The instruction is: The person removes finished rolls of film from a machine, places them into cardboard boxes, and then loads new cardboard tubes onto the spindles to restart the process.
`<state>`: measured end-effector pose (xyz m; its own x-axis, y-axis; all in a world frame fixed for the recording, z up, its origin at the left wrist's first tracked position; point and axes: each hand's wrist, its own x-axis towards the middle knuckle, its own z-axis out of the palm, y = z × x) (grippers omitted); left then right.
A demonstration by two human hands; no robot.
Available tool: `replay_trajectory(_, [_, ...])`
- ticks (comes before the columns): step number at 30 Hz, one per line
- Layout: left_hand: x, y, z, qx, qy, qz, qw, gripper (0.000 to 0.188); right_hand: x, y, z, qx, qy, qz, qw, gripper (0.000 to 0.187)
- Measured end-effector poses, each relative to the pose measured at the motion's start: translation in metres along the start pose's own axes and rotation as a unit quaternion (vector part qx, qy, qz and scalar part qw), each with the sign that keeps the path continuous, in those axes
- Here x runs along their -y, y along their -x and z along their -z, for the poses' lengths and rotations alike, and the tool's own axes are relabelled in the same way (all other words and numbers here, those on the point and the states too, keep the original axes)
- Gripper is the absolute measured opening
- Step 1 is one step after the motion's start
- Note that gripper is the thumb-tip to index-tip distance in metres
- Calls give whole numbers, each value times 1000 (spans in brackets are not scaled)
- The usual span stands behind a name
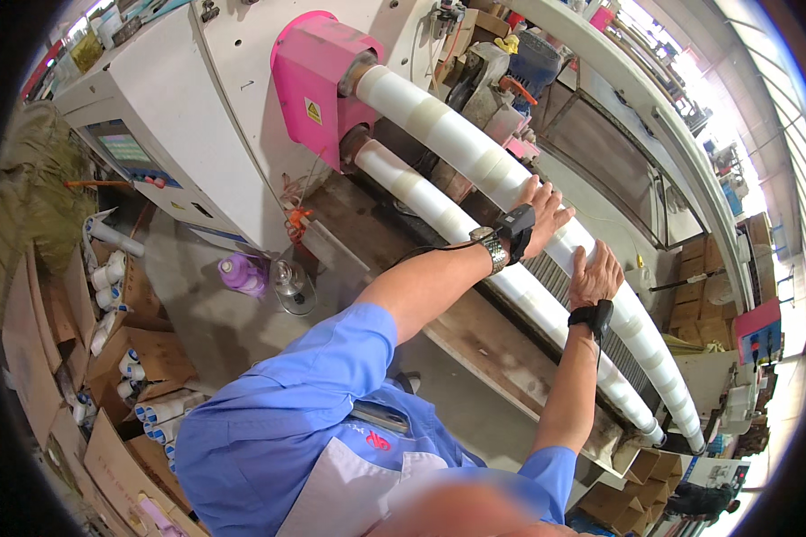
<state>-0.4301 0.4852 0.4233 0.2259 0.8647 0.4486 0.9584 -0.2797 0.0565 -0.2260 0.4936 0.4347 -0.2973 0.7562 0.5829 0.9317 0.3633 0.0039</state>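
Two long bars wound with white film, with yellowish bands along them, slant from a pink housing [318, 85] down to the lower right. My left hand [539, 219] rests on the farther roll [448, 130], fingers spread over its upper side. Farther down the same roll lies my right hand [597, 276], thumb apart and fingers bent over the far side. Neither hand closes fully around it. The nearer roll [439, 208] passes beneath my left forearm. Between the rolls a ribbed dark surface [555, 282] shows.
A white machine cabinet [188, 98] with a screen stands on the left. Below it are a purple jug [242, 273], a clear container [291, 286] and open cartons [107, 456] of white rolls. A curved white frame [690, 143] rises beyond, and another person [703, 501] is at lower right.
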Motion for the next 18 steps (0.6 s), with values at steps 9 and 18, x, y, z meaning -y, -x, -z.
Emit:
replay_trajectory(9, [-1, 20, 5, -37, 14, -25, 999, 84, -10, -2, -5, -11, 1, 5, 1000, 53])
replay_trajectory(18, [53, 38, 10, -27, 75, -114, 990, 95, -10, -4, -7, -15, 23, 7, 1000, 49])
